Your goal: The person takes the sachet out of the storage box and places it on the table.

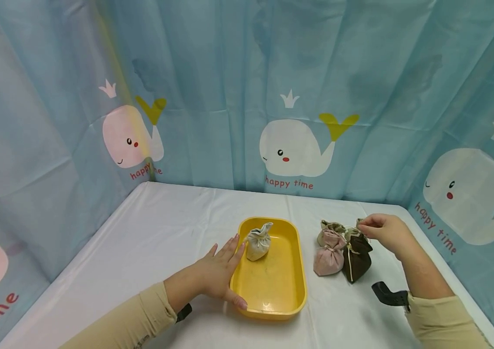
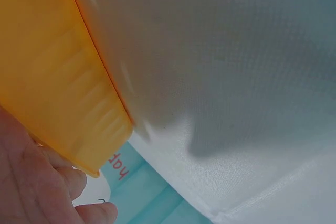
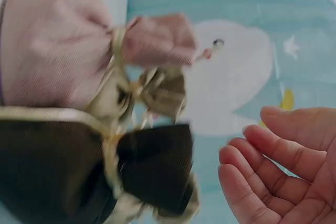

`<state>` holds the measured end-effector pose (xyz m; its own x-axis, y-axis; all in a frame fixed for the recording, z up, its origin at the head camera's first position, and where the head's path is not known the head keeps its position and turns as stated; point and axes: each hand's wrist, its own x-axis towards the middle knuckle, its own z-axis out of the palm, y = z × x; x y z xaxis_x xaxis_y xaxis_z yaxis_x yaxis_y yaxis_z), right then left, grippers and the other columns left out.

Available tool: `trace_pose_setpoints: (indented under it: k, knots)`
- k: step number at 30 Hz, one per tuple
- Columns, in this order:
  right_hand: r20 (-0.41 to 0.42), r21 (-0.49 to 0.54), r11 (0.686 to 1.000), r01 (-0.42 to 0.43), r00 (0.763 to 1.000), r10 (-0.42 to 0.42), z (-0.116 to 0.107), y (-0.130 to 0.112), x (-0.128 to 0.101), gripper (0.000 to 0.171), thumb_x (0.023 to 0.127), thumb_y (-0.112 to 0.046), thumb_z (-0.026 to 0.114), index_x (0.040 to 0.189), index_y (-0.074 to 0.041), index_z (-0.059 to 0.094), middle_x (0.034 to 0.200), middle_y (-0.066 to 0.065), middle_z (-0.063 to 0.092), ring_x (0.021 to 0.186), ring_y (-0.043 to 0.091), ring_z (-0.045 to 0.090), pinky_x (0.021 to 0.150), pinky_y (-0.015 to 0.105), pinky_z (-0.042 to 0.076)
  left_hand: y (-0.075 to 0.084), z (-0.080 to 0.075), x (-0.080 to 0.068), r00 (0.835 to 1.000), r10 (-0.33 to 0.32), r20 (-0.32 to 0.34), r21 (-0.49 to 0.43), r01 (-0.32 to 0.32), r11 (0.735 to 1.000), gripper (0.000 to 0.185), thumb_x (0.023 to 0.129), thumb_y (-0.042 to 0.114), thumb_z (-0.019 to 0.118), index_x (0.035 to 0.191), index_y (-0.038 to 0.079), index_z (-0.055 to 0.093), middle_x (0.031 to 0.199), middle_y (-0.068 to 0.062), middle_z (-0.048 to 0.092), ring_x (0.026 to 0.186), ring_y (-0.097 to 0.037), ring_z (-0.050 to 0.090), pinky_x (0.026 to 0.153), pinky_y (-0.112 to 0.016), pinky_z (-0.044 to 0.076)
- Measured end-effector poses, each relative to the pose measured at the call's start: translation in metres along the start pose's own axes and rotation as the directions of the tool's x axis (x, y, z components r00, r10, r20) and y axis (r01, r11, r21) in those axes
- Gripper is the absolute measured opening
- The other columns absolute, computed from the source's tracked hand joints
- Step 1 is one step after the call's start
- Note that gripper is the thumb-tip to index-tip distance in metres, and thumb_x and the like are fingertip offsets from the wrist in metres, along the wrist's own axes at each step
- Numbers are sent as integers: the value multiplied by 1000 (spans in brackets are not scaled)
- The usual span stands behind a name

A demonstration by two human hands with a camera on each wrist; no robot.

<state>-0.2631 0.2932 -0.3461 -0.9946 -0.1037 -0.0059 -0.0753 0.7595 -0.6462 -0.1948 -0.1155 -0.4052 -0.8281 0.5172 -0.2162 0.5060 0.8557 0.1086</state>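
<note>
A yellow tray stands on the white-covered table, with a cream drawstring pouch upright in its far left part. Along the tray's left rim lies my left hand, fingers straight and spread, thumb at the near corner. To the tray's right, a pink pouch and a dark brown pouch stand close together, with olive-green pouches behind them. Over the back of this group hovers my right hand. The right wrist view shows its fingers loosely bent, holding nothing, apart from the pouch tops.
A white cloth covers the table, which reaches back to a blue curtain printed with whales. The curtain also stands at the left and right sides. A black strap piece sticks out at my right wrist.
</note>
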Motion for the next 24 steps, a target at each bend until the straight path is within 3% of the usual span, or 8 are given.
trace_pose_setpoints:
  k: [15,24]
  knots:
    - [52,2,993,116,992,-116,32,-57,19,26,87,-30,62,95,-6,67,89,9,65,80,22,55,67,32,46,-1,2,2,1000,-3,5,1,3,1000,131,54,89,45,148,9,1,151,-14,-15,140,-27,-4,107,-55,9]
    - [100,121,984,132,984,-145,62,-83,30,14,87,-22,63,91,-10,68,89,6,66,83,21,60,76,37,50,0,1,2,1000,-3,4,-14,3,1000,132,53,89,44,148,9,1,151,-14,-15,140,-27,-4,107,-55,8]
